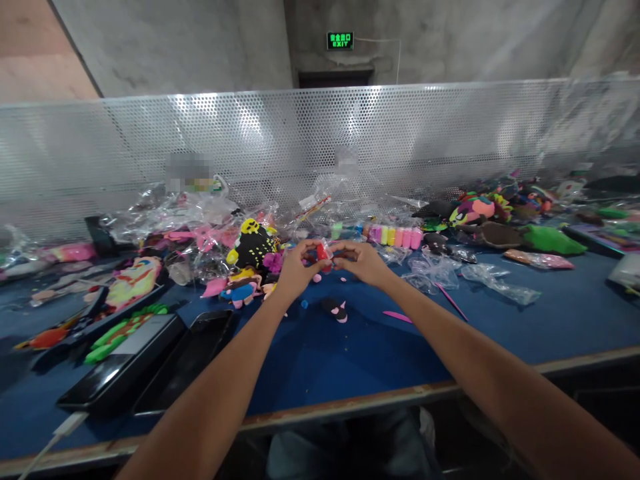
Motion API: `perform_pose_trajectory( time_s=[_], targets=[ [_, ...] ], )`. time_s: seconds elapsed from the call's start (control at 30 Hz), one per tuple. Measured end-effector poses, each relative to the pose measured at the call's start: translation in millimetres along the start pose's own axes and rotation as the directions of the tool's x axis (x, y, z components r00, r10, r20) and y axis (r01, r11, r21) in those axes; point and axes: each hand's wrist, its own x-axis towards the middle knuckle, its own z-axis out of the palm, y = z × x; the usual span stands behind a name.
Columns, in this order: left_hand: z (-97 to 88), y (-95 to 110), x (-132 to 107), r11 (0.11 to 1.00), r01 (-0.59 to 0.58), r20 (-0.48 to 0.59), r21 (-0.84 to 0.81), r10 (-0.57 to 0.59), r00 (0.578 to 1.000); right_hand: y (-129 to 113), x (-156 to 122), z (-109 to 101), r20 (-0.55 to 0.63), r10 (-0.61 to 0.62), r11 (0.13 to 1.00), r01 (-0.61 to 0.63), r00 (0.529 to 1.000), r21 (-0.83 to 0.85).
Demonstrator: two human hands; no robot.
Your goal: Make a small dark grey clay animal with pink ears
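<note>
Both arms reach out over the blue table (320,360). My left hand (295,269) and my right hand (364,262) meet above it, fingers pinched together on a small red piece of clay (323,253). Just below the hands lie a small black and pink clay figure (335,309), a pink clay bit (317,278) and a blue clay bit (304,304). A black and yellow clay figure (251,245) stands left of my left hand. A pink modelling tool (397,316) lies under my right forearm.
A black phone (187,360) and a tablet with green clay shapes (120,353) lie at the front left. Clear plastic bags (470,270), a row of coloured clay sticks (395,235) and more clay figures (480,208) crowd the back. A perforated metal screen (320,140) closes off the far side.
</note>
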Motion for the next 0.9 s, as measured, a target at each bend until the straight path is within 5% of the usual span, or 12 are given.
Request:
perform_pose_trajectory(
  time_s=[0.17,0.9],
  targets=[
    [-6.1,3.3,-1.0,0.986,-0.039,0.01,0.164,0.037,0.999,-3.8,-0.4,0.8,-0.032,0.145,0.965,-0.134,0.989,0.224],
    [-8.3,1.6,-2.1,0.966,-0.107,0.039,0.235,0.1,0.994,-3.0,-1.7,0.5,0.02,0.257,0.923,-0.251,0.966,0.292]
  ],
)
